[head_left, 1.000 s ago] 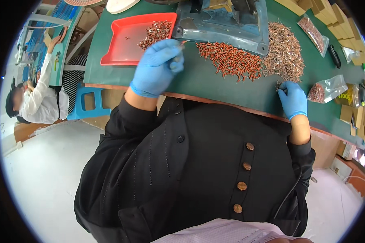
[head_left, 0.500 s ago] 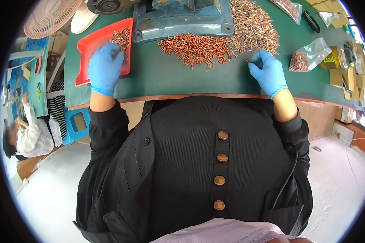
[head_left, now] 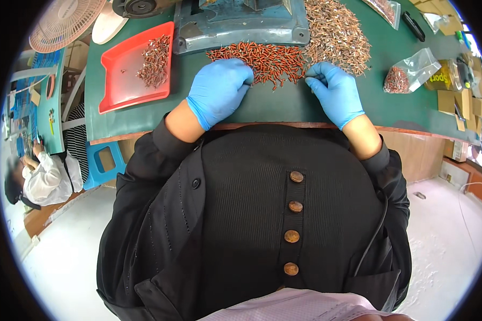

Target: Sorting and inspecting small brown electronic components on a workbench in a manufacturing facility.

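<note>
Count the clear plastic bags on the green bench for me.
2: one bag of small parts right of the right hand, another bag at the top edge, partly cut off. More may be hidden.

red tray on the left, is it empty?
No: the flat red plastic tray on the green table top holds a small heap of dark reddish parts near its right edge.

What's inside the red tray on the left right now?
The red tray holds one small heap of reddish-brown parts near its upper right corner; the rest of its floor is bare. Anything lying beneath that heap is covered and cannot be seen.
</note>
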